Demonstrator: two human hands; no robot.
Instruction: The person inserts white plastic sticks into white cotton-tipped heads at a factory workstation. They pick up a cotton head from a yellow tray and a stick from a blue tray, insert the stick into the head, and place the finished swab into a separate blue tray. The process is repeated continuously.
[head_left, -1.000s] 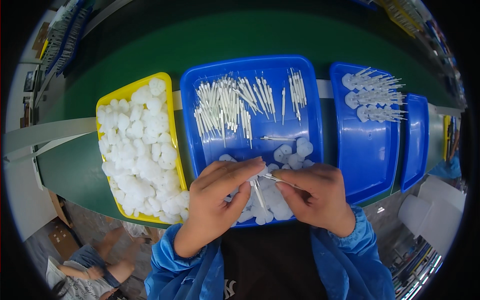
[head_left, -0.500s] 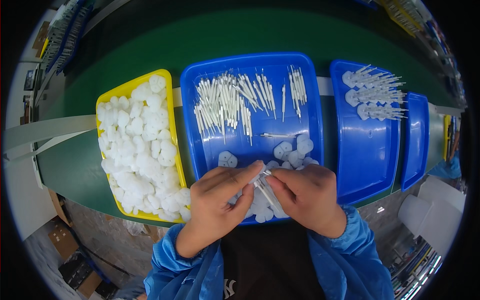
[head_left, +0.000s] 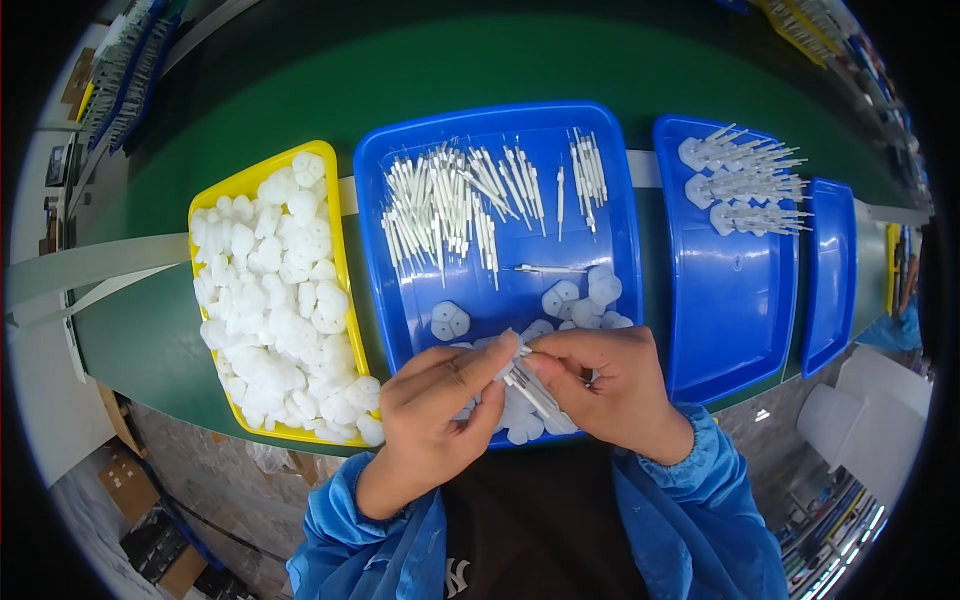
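Note:
My left hand (head_left: pixel 440 410) and my right hand (head_left: pixel 610 385) meet over the near edge of the large blue tray (head_left: pixel 480 116). Between the left thumb and fingers is a white lobed plastic disc, mostly hidden, with several thin white rods (head_left: pixel 533 388) sticking out toward me. My right thumb and forefinger pinch the end of a slender white rod (head_left: pixel 524 351) against the disc. Loose white lobed discs (head_left: pixel 450 320) lie in the tray around and beneath the hands. Farther back, many slim white rods (head_left: pixel 440 205) with thin metal tips lie in rows.
A yellow tray (head_left: pixel 347 290) heaped with white lobed discs (head_left: pixel 270 290) stands on the left. To the right, a blue tray (head_left: pixel 730 330) holds several discs bristling with rods (head_left: pixel 745 185). Another blue tray (head_left: pixel 832 290) lies beyond it on the green table (head_left: pixel 400 60).
The trays sit slightly farther left and up in the picture. My right fingers have shifted a little left, closer against the left fingertips; both hands keep their hold.

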